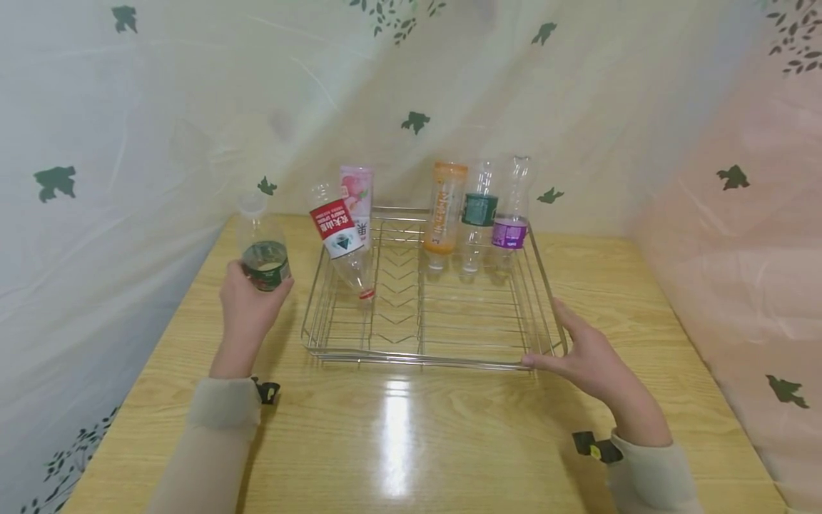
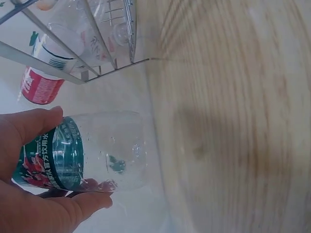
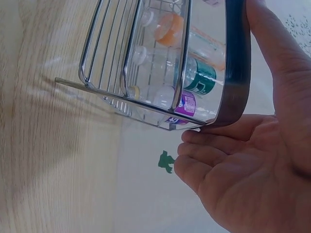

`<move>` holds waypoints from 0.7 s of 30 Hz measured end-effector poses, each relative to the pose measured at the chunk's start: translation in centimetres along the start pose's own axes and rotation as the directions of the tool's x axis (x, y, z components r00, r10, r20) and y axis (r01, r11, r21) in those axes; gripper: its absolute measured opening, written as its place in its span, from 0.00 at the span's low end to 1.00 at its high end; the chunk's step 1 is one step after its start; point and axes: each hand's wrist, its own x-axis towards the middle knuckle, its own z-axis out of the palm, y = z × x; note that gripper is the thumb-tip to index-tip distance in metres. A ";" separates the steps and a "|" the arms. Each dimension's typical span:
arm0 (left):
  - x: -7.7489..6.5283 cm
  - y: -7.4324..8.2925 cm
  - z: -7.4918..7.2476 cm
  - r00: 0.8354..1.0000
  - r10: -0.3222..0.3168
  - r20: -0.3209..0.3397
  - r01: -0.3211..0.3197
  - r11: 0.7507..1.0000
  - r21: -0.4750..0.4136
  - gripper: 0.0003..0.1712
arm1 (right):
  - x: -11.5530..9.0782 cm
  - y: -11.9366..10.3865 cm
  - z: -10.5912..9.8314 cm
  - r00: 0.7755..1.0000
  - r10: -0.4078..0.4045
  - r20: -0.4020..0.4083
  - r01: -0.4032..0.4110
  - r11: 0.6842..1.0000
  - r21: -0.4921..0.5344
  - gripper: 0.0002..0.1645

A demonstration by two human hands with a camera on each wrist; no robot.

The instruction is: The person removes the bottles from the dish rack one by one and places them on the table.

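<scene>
In the head view my left hand [image 1: 250, 303] grips a clear plastic bottle with a green label [image 1: 265, 263], left of the wire rack [image 1: 411, 355]. The left wrist view shows thumb and fingers round that bottle's label [image 2: 51, 155], its clear part reaching past them. At the rack's front right corner, my right hand [image 1: 594, 357] holds the rim, thumb on the front rail and fingers along the side. The right wrist view shows the wide metal rim [image 3: 237, 63] between thumb and fingers. A red-and-white-labelled bottle [image 1: 337, 228] leans cap down in the rack's left part.
Behind it stands a pink-labelled bottle [image 1: 357, 189]. Along the rack's back right are an orange bottle [image 1: 444, 207], another green-labelled bottle [image 1: 479, 210] and a purple-labelled bottle [image 1: 510, 232], caps down. The wooden table [image 1: 321, 435] meets a patterned cloth [image 1: 212, 121] behind.
</scene>
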 end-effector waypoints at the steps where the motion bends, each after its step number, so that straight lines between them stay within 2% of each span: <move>1: 0.1 -0.1 0.1 1.000 -0.007 0.008 0.007 1.000 -0.002 0.41 | 0.0 0.0 0.0 1.000 0.001 0.001 -0.001 1.000 -0.001 0.75; 6: 0.4 -0.6 0.3 0.999 -0.039 0.036 0.039 0.999 0.002 0.42 | 0.0 0.1 0.0 1.000 0.001 -0.002 -0.001 1.000 0.002 0.75; 13: 0.5 -0.8 0.5 0.990 -0.120 0.072 0.118 0.993 0.030 0.45 | -0.1 0.1 0.2 1.000 -0.006 -0.010 0.006 1.000 0.020 0.75; 21: 0.7 -1.2 0.7 0.987 -0.143 0.075 0.141 0.990 0.029 0.48 | 0.0 0.2 0.2 1.000 -0.010 -0.012 0.010 1.000 0.016 0.76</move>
